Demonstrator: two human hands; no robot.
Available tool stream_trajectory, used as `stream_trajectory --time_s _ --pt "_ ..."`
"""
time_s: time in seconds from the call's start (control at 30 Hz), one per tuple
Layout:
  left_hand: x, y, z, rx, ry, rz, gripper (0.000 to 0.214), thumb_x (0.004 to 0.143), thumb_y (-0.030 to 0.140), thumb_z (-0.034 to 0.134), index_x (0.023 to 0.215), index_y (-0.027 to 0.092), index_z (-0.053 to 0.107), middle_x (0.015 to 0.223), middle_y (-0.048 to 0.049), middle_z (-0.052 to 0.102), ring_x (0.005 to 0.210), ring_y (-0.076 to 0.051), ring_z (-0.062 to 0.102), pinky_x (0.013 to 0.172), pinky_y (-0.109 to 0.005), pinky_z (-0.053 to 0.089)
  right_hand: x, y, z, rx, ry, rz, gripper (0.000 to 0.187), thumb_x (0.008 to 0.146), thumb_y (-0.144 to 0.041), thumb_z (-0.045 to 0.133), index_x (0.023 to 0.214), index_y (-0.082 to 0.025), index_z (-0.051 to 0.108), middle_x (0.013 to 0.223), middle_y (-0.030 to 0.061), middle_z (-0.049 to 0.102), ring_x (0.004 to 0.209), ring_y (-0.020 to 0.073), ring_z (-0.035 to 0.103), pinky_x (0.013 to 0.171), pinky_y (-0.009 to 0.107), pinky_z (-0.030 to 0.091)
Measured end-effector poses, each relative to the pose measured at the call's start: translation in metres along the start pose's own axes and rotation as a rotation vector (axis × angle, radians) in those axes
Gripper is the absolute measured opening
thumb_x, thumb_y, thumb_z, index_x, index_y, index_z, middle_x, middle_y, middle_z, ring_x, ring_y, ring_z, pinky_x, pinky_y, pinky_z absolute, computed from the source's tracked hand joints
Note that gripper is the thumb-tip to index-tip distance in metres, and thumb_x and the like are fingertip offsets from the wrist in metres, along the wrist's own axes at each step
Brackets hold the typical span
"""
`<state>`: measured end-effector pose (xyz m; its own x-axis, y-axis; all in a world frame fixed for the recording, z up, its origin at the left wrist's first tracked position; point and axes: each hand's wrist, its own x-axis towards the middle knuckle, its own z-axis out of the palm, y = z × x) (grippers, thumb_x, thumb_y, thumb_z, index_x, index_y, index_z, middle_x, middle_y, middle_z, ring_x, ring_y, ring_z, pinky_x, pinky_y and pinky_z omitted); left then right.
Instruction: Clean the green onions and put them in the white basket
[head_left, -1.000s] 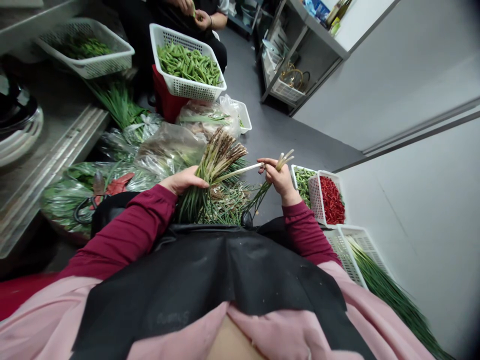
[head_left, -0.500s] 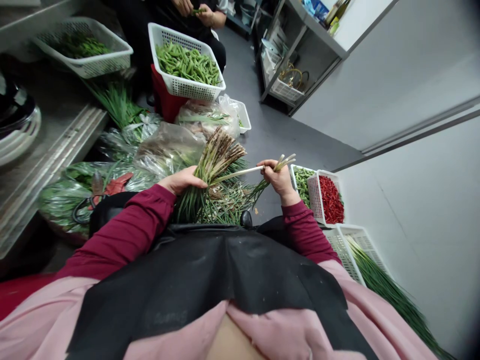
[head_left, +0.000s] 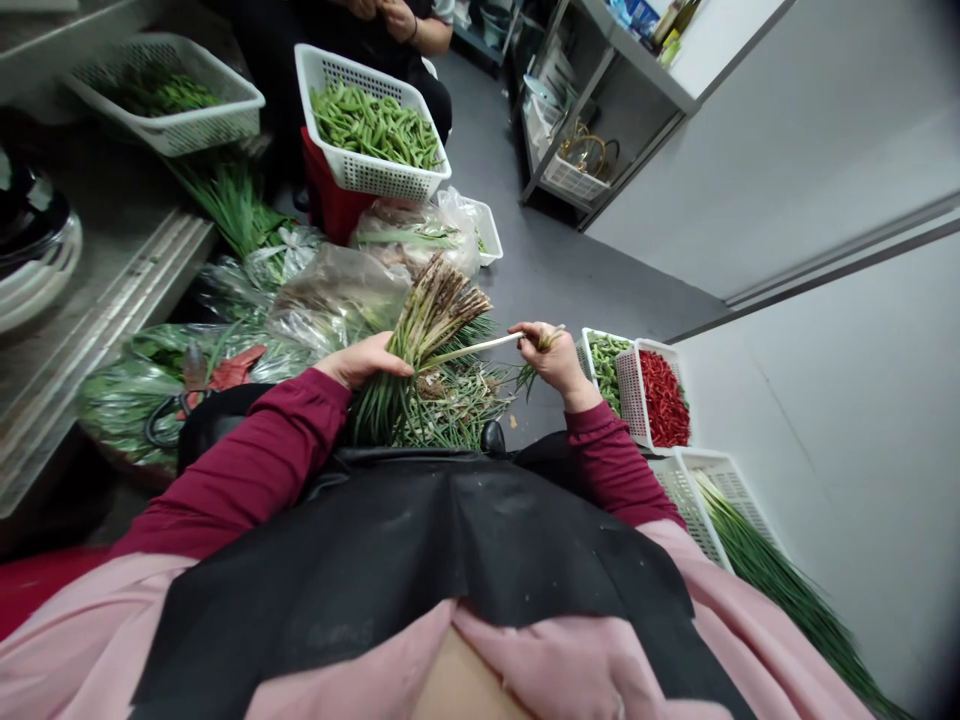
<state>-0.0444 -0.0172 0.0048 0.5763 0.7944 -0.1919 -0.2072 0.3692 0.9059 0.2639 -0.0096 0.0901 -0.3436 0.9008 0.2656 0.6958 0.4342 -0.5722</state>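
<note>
My left hand (head_left: 369,358) is closed round a thick bunch of thin green onions (head_left: 431,315), brown root ends up and green leaves hanging down. One pale, clean stalk (head_left: 480,347) slants out of the bunch to my right hand (head_left: 551,355), whose fingertips pinch its end. Curled in that same right hand are a few more green onions, their white ends (head_left: 553,335) showing above the fingers and some leaves below. Under both hands lies a pile of onion trimmings (head_left: 457,405) on the floor.
Baskets of green beans or peppers (head_left: 375,125) stand ahead; a basket of red chillies (head_left: 664,400) and one with long green onions (head_left: 750,530) are at right. Plastic bags of greens (head_left: 127,390) and scissors (head_left: 161,425) lie at left. A co-worker's hands (head_left: 394,18) show at the top.
The stalks in my right hand have tilted and sunk into the fingers, with less of their white ends and leaves showing. My left hand and the bunch stay nearly still. The co-worker's hands moved up.
</note>
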Motion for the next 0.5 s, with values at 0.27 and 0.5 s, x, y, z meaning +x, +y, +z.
stream_trajectory --time_s 0.27,0.5 --pt "-0.002 0.000 0.000 0.030 -0.032 -0.006 0.063 0.050 0.022 0.078 0.111 0.011 0.066 0.095 -0.0103 0.073 0.081 -0.024 0.067 0.070 -0.031 0.054 0.004 0.002 -0.021 -0.412 -0.292 -0.279 0.021 0.080 -0.019 0.056 0.095 -0.013 0.069 0.083 0.0091 0.066 0.076 0.0163 0.059 0.070 0.026 0.046" --pt "-0.005 0.002 -0.008 0.059 -0.006 -0.004 0.063 0.050 0.023 0.078 0.111 0.012 0.067 0.094 -0.0105 0.073 0.082 -0.025 0.068 0.070 -0.032 0.056 -0.001 0.028 -0.047 -0.386 -0.316 -0.093 0.023 0.083 -0.023 0.058 0.100 -0.015 0.071 0.093 0.0111 0.070 0.084 0.0182 0.063 0.079 0.030 0.049"
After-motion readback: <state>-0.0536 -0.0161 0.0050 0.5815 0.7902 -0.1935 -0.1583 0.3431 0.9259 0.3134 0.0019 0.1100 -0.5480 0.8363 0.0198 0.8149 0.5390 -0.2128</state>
